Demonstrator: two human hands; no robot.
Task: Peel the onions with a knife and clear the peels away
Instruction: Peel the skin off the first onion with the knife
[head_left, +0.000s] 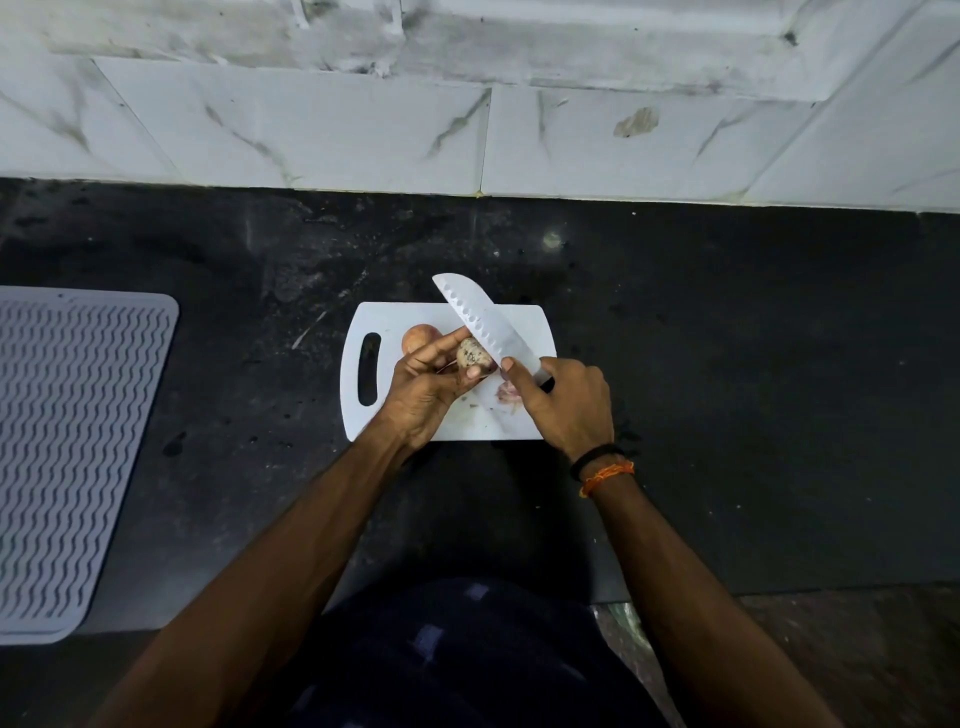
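My left hand (426, 387) holds a small onion (472, 355) above the white cutting board (524, 421), its root end facing up between thumb and fingers. My right hand (569, 402) grips the handle of a wide knife (485, 325), forefinger pressed on the blade. The blade lies against the onion's right side and its tip points to the far left. A second, unpeeled onion (418, 336) rests on the board behind my left hand. A few pinkish peel scraps (506, 392) lie on the board beside my right hand.
The board sits on a dark stone counter (727, 364). A grey ribbed drying mat (67, 457) lies at the left. A marble tiled wall (467, 119) rises behind the counter. The counter's front edge is close to my body.
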